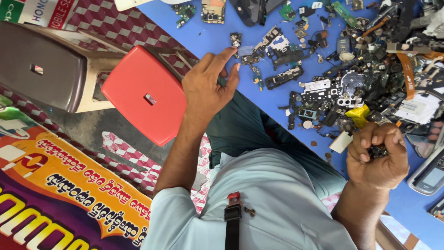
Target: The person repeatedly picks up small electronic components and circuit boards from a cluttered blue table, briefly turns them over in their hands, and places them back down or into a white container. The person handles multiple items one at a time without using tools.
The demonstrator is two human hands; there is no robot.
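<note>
left hand fingers spread, reaching small dark circuit-board piece on blue tabletop; right hand fisted around dark phone parts to carry them.

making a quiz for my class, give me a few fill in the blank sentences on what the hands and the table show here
1. The table top under the scattered phone parts is ____ in colour.
2. The left hand reaches toward a small circuit board with its fingers ____.
3. The right hand is closed into a ____ around small dark parts.
4. The stool beside the left hand has a ____ seat.

Missing words: blue; spread open; fist; red
</note>
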